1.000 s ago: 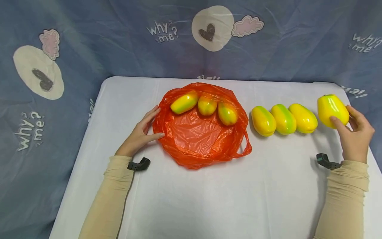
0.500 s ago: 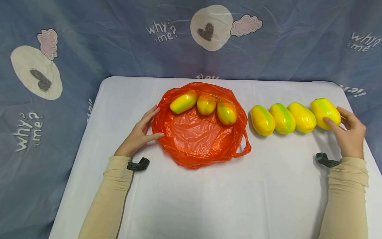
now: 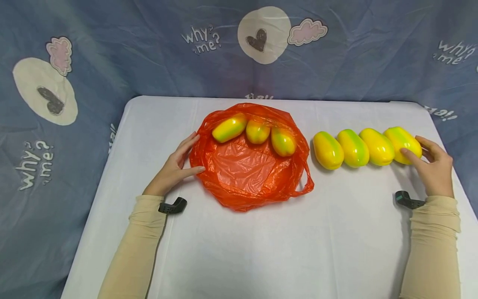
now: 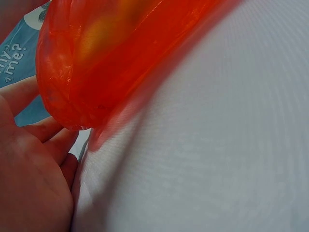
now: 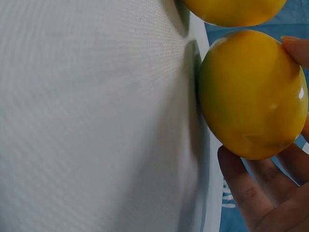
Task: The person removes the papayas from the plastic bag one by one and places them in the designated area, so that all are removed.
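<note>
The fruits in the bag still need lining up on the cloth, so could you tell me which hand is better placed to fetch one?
Left, probably: the left hand rests against the orange bag, while the right hand holds the end fruit.

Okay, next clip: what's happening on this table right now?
A person sits at a white table. Their right hand grips the rightmost fruit in a row of four yellow-green fruits lying outside an orange plastic bag. That fruit rests on the table, touching its neighbour. The left hand lies against the bag's left edge, fingers straight. Three more fruits lie inside the opened bag, along its far side.
</note>
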The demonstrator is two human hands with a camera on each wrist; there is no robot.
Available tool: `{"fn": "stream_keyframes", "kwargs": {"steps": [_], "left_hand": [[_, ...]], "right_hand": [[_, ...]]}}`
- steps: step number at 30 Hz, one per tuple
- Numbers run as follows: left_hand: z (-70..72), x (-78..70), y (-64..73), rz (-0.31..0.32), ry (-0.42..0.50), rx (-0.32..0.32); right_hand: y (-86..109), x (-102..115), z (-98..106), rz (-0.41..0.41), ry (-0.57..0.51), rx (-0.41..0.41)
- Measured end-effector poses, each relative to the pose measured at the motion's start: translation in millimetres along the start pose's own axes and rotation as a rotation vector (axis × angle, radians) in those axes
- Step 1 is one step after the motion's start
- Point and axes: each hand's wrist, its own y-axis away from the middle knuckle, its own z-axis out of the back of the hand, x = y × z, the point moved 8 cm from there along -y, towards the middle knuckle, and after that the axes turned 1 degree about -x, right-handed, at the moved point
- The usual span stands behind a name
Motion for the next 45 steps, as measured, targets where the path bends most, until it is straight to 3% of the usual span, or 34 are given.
{"fn": "stream_keyframes", "kwargs": {"steps": [13,32,41,45], "left_hand": [[-0.4,-2.1,0.5,-0.004,0.004,0.0],[0.7,-0.9,2.5,0.013,0.007,-0.007],[2.1,-1.5,4.3,0.02,0.007,-0.014],[0.4,-2.3,2.1,0.013,0.011,-0.003]], "right_hand": [[2.3,-2,-4,-0.016,0.024,0.039],[4.2,3,2,0.012,-0.064,-0.022],[9.2,12,8,-0.003,-0.08,-0.166],[17.7,24,14,0.04,-0.058,-0.252]]}}
